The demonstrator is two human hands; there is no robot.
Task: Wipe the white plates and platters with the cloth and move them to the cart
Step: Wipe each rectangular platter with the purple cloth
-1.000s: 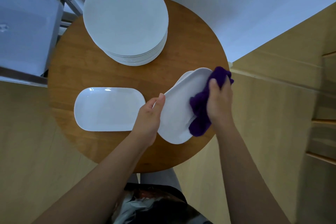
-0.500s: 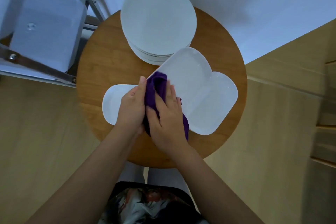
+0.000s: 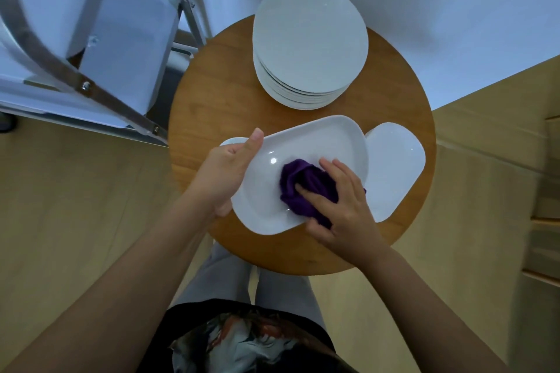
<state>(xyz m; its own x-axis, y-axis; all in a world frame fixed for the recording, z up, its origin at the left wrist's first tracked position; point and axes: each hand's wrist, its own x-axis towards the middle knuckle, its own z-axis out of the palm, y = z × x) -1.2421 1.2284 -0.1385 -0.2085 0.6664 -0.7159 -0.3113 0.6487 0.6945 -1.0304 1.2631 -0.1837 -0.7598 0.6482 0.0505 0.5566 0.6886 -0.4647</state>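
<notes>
Left hand (image 3: 225,174) gripping the white oblong ceramic platter (image 3: 298,172) raised over the round wooden bench (image 3: 212,94), right hand (image 3: 339,200) clutching the purple cloth (image 3: 303,188) against it, risking slipping onto the neighbouring platter (image 3: 394,169) under pressure

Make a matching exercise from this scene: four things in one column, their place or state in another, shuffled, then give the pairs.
Things:
1. purple cloth
2. stack of round plates
3. held platter
4. platter on the right

States:
A. lying flat on the table, untouched
B. gripped at its edge by the left hand
C. pressed under the right hand
D. piled at the table's far side

Pairs: 1-C, 2-D, 3-B, 4-A
</notes>
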